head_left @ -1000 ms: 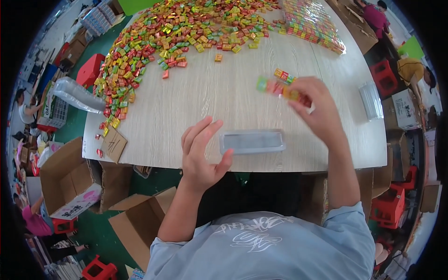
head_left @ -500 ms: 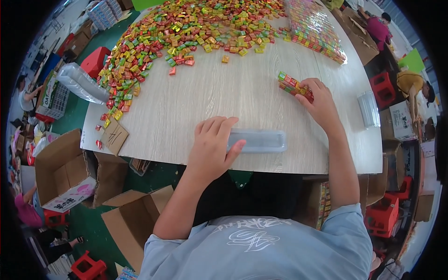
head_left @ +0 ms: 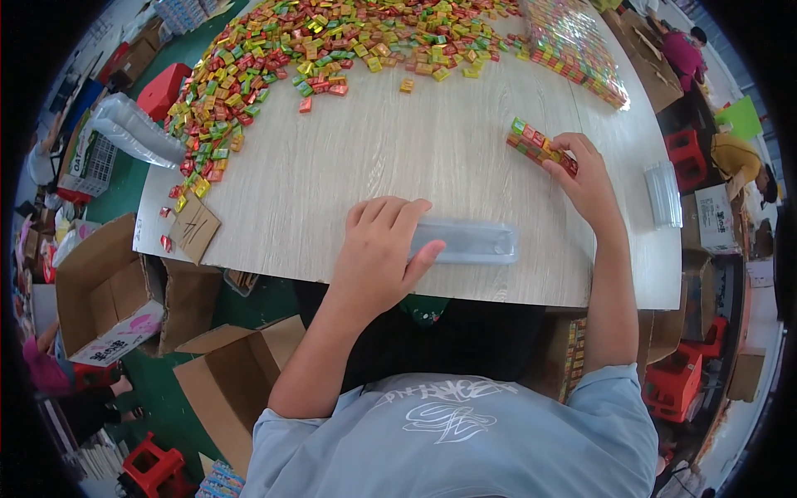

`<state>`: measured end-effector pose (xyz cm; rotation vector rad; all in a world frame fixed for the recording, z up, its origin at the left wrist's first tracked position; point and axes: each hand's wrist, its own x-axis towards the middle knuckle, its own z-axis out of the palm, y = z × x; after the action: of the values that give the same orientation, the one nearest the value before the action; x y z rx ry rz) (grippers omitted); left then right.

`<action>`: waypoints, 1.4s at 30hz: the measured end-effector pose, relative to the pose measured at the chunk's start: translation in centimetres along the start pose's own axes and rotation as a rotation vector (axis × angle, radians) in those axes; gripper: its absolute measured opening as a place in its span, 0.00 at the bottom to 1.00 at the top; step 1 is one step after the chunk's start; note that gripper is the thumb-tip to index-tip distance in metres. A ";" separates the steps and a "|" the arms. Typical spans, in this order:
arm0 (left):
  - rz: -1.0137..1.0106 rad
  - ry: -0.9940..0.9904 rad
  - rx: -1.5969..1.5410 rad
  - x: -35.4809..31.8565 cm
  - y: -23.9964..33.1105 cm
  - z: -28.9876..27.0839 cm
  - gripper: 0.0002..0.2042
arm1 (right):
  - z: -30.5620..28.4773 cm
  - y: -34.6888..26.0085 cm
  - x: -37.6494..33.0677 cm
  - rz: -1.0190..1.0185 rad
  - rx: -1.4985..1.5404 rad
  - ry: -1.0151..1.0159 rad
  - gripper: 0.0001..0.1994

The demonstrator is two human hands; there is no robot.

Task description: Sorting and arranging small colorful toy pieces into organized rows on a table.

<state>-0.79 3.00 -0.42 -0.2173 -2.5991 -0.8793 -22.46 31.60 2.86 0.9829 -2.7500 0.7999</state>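
Observation:
My left hand (head_left: 378, 245) curls over the left end of a long, clear plastic tray (head_left: 477, 243) near the table's front edge. Its thumb lies across the tray and its fingertips are by the far rim; the covered end is hidden. The tray looks bare inside where it shows. Farther right, my right hand (head_left: 585, 174) grips the near end of a block of small wrapped candies (head_left: 530, 141), in red, yellow, orange and green. The block lies slantwise, its far end pointing left and away from me. Whether it touches the table I cannot tell.
A large heap of loose wrapped candies (head_left: 332, 41) covers the far and left table. A film-covered slab of candy rows (head_left: 581, 54) lies far right. Nested clear trays (head_left: 137, 131) overhang the left edge; more trays (head_left: 662, 195) lie right. Cardboard boxes (head_left: 241, 386) stand below, left.
The view has shifted slightly. My right hand still grips the candy block, which sits a little farther right in the picture. My left hand stays at the tray's left end.

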 end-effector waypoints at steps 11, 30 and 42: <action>-0.178 0.191 0.072 4.8 -6.8 -7.1 0.17 | -0.2 -4.7 2.1 -0.291 -0.239 0.087 0.10; -0.046 0.071 0.486 12.7 -16.7 -7.0 0.17 | 15.5 -12.3 18.4 -0.377 -0.037 -0.096 0.11; -0.051 0.054 0.445 12.6 -17.4 -7.3 0.16 | 16.7 -13.2 19.6 -0.504 0.038 -0.098 0.15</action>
<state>-14.66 -14.90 0.43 -0.0024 -2.6761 -0.2989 -28.48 3.43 -0.23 1.6643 -2.3878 0.7279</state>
